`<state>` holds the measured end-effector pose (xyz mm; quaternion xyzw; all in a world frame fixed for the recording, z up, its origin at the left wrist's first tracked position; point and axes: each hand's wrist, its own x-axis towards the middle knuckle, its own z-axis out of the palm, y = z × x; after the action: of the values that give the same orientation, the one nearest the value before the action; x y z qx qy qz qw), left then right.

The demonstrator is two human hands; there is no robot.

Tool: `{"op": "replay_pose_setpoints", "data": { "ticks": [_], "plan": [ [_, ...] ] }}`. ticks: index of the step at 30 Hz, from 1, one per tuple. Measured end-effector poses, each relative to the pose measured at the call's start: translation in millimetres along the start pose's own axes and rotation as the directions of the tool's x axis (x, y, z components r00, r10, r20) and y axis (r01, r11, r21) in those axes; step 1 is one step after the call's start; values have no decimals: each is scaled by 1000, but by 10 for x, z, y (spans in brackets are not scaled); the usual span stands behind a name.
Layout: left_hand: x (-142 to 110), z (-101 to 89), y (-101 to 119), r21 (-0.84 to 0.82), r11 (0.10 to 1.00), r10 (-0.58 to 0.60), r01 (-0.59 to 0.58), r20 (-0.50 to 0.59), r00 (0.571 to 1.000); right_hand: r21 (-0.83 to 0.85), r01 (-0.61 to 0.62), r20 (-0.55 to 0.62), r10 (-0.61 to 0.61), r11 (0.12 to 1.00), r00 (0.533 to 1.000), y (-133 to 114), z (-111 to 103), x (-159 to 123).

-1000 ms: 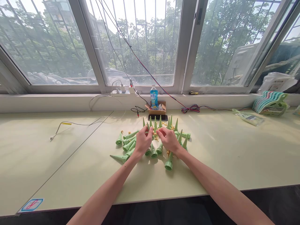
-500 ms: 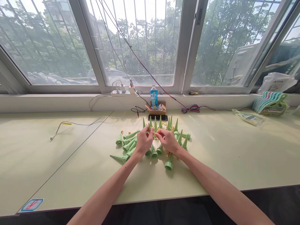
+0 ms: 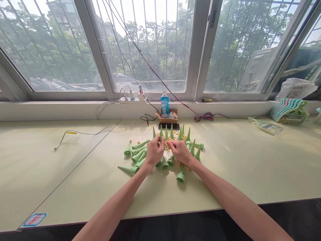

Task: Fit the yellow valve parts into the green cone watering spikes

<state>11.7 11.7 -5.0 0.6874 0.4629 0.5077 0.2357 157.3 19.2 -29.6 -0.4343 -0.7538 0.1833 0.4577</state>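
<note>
Both of my hands meet over a cluster of hollow green plant-watering spikes (image 3: 181,174) with ribbed round caps. My left hand (image 3: 154,152) is closed in a pinch, thumb against fingers; what it grips is hidden behind the fingertips. Just to its right, my right hand (image 3: 180,150) pinches a small yellow piece, mostly covered by the fingers. Several spikes (image 3: 171,131) stand point-up behind the hands, and others (image 3: 138,156) lie on their sides to the left. More small yellow pieces (image 3: 175,133) are scattered among the upright spikes.
Behind the cluster lie a black phone (image 3: 164,126) and a small cardboard box (image 3: 173,119) beside a blue bottle (image 3: 165,104). A coiled cable (image 3: 204,116) rests near the sill. Green hangers (image 3: 289,111) sit at the right; a thin cable (image 3: 82,133) crosses the left tabletop.
My hands have stayed in nearly the same place. The fingertips have shifted only slightly, and the spikes on the table look unchanged.
</note>
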Motion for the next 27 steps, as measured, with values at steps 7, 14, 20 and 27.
{"op": "replay_pose_setpoints", "data": {
  "ticks": [7,14,20,27],
  "plan": [
    [10,0,-46,5,1000,3,-3,-24,1000,41,0,3,0,999,1000,-25,-34,2],
    [1,-16,-24,5,1000,-8,8,-6,1000,52,86,26,-88,995,996,-39,-33,-2],
    [-14,-3,-22,-6,1000,-5,5,-1,1000,31,73,21,-74,997,997,-8,-21,-2],
    [-26,6,-36,-8,1000,-6,5,-10,1000,12,49,31,-50,999,998,9,-9,-12]
  ]
}}
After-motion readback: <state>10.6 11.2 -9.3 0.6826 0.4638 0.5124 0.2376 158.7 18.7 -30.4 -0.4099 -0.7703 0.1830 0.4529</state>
